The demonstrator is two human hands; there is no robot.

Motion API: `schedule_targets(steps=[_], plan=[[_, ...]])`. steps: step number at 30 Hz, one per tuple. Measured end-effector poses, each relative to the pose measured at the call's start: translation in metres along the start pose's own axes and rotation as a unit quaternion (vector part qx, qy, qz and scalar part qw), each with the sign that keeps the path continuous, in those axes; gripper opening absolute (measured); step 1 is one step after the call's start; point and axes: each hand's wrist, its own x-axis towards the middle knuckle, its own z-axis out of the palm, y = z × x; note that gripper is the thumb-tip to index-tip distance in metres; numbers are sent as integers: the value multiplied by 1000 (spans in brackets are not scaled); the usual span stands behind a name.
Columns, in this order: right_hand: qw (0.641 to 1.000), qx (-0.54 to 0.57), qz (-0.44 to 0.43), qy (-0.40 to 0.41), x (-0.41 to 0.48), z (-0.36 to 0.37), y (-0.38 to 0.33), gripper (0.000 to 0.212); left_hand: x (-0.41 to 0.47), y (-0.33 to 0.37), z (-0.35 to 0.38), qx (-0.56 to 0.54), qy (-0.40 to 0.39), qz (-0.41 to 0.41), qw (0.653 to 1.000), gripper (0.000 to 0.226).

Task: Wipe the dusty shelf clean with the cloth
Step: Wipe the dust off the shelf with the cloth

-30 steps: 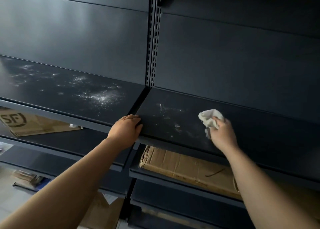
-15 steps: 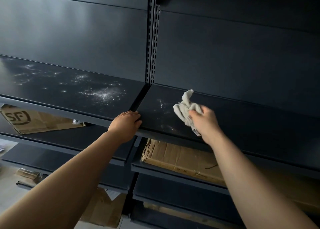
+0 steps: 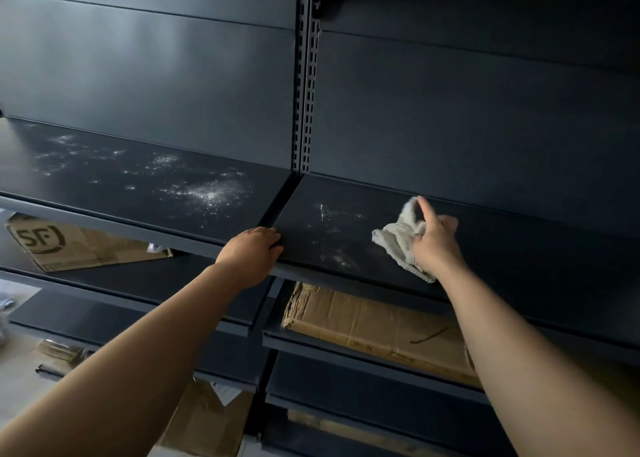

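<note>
right hand (image 3: 437, 245) grips a crumpled whitish cloth (image 3: 398, 240), fingers curled round it with the index finger sticking up straight; cloth bunched to the left of the palm and hanging down past the wrist side, pressed on or just over the dark shelf (image 3: 519, 249) of the right bay, can't tell if it fully touches. faint dust patches (image 3: 329, 221) on that shelf lie left of the cloth, between the two hands. left hand (image 3: 252, 249) rests on the front edge where the two shelf boards meet, fingers relaxed and draped over the lip, holding nothing. left bay shelf (image 3: 104, 179) carries a wider spread of white dust (image 3: 207, 193). slotted metal upright (image 3: 306, 93) divides the bays, dark back panels behind. lower tier: flattened cardboard box (image 3: 377, 325) under the right shelf, another cardboard piece with "sf" print (image 3: 38, 240) under the left shelf. more cardboard (image 3: 204, 418) down near the floor, small items at lower left too blurred to name.
</note>
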Motion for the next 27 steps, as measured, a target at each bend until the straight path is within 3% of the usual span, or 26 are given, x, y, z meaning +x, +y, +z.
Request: schedule_targets(steps=[2,4,6,10,14,17,21,24,27], plan=[[999,3,-31,38,4,10,9,49,1,-2,1,0,2,4,1000,47],[997,5,-74,19,2,20,5,36,1,-4,0,-5,3,8,1000,47],[993,-52,-101,-19,-10,28,-12,40,2,-8,0,-4,4,16,1000,47],[975,-53,-209,-57,-44,45,-53,48,-1,-18,-1,12,19,9,1000,46],[954,62,-273,-105,-72,64,-84,40,-6,-23,-3,-18,30,-20,999,48],[960,176,-218,-30,-60,49,-79,40,-5,-23,-5,-29,29,-28,999,50],[986,90,-79,116,-3,14,-12,35,1,-22,-5,-25,53,-42,997,44],[993,-11,24,113,33,5,34,30,4,-19,-2,-11,80,-53,995,40],[995,-41,37,83,58,14,31,32,5,-20,2,-2,94,-61,994,42]])
